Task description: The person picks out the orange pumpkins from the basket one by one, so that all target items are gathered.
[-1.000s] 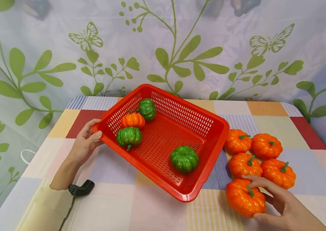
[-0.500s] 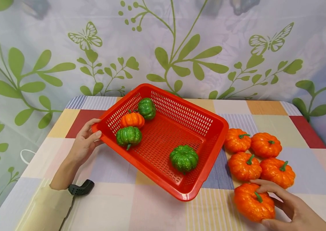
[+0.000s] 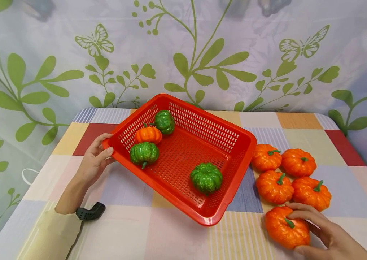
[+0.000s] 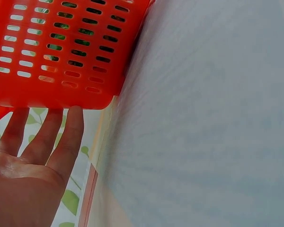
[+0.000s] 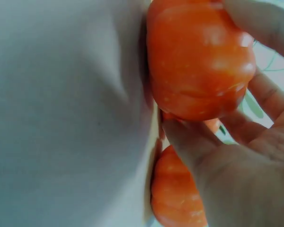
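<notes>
At the left corner of a red plastic basket [image 3: 183, 173], my left hand [image 3: 92, 162] pinches the rim, thumb on top. The left wrist view has its fingers [image 4: 61, 151] against the basket's slotted wall [image 4: 57, 52]. Inside the basket, a small orange pumpkin [image 3: 148, 135] sits between two green pumpkins [image 3: 144, 153] [image 3: 164, 122]; another green pumpkin [image 3: 206, 178] lies near the right end. My right hand [image 3: 327, 231] grips a larger orange pumpkin [image 3: 286, 227] on the table, its thumb on the near side and fingers on the far side.
Several other orange pumpkins [image 3: 275, 187] are clustered right of the basket, just beyond the gripped one. A patchwork-patterned cloth [image 3: 115, 231] covers the table. Behind it hangs a leaf-print curtain [image 3: 183, 54]. A black device [image 3: 90, 211] is on the left wrist.
My right hand has shifted the orange pumpkin slightly right and toward me, away from the basket, and has since almost stopped. The left hand and basket have stayed in place.
</notes>
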